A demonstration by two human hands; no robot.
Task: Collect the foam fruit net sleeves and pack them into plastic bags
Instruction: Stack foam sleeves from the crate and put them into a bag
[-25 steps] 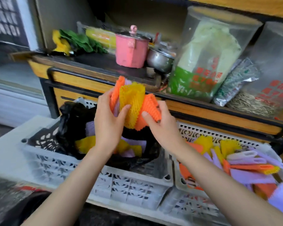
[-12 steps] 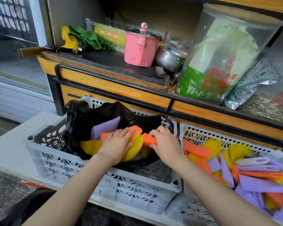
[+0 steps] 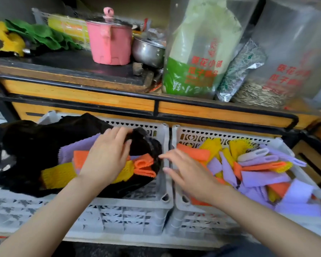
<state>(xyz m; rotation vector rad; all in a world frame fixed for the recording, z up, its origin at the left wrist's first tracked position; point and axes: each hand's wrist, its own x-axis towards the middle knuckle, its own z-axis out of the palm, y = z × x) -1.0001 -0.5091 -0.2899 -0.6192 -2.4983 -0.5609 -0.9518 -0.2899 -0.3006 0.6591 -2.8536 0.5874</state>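
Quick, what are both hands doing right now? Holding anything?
Left hand: fingers on the rim of the black plastic bag; cannot tell whether they grip it.
Right hand: open, holding nothing, above the right crate.

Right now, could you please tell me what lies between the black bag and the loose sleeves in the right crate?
Head view: between black bag and loose sleeves stand the two crates' adjoining walls, the right hand hovering above.
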